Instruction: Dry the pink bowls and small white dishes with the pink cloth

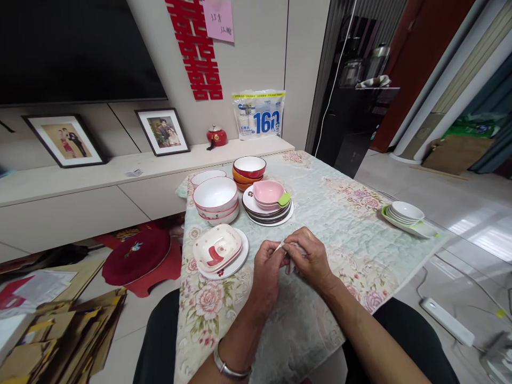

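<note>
My left hand (pixel 267 266) and my right hand (pixel 309 255) meet over the floral tablecloth (pixel 340 213), fingers pinched together on a small white crumpled piece (pixel 288 255), perhaps cloth or tissue. Just left of my left hand sits a squarish dish with a red mark (pixel 217 247) on a white plate (pixel 236 263). Beyond my hands stands a pink bowl with a green handle (pixel 269 193) on a stack of plates (pixel 268 213).
Stacked white bowls with red rims (pixel 216 200) and red-and-orange bowls (pixel 248 172) stand at the table's far end. Small white dishes on a tray (pixel 406 216) sit at the right edge. A red cushion (pixel 136 256) and cardboard (pixel 60 330) lie on the floor at left.
</note>
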`<state>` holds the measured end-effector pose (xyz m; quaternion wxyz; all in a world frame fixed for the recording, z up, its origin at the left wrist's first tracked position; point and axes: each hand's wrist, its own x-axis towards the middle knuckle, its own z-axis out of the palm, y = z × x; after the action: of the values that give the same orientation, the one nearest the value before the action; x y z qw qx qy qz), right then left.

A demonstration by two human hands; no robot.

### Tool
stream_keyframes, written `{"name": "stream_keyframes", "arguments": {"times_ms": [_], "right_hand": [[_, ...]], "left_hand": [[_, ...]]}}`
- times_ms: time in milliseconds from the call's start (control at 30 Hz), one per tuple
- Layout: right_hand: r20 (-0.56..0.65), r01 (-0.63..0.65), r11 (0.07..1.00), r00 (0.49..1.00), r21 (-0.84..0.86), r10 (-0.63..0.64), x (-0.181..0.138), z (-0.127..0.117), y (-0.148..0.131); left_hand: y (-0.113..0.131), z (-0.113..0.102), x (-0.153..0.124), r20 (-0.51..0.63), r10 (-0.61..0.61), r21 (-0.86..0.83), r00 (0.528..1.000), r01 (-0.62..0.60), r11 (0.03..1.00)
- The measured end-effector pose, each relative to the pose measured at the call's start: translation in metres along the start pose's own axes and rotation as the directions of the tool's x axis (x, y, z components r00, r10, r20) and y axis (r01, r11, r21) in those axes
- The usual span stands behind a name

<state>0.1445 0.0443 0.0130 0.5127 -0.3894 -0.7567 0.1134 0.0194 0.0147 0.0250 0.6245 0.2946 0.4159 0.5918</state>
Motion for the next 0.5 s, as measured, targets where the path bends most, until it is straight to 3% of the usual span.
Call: {"name": "stream_keyframes", "arguments": {"times_ms": [100,233,433,500], "right_hand": [[0.018,-0.029,0.999,0.999,0.016,0.028,0.0,0.0,0.002],[-0.05,-0.124,0.992,0.991,-0.003,0.123,0.001,-0.001,0.011],[0.013,-0.02,1.0,1.0,0.005,0.02,-0.001,-0.001,0.005],[0.022,-0.038,0.999,0.999,0.016,0.037,-0.001,-0.002,0.005]], "left_hand": [[0.0,-0.001,0.001,0.009,0.001,0.005,1.0,-0.001,1.0],[-0.002,-0.004,0.001,0.026,0.031,0.06,0.999,-0.033,0.998],[-0.002,-0.003,0.001,0.031,0.029,0.048,0.999,-0.031,0.998],[-0.002,-0.003,0.001,0.036,0.042,0.075,0.998,-0.044,0.996]]}}
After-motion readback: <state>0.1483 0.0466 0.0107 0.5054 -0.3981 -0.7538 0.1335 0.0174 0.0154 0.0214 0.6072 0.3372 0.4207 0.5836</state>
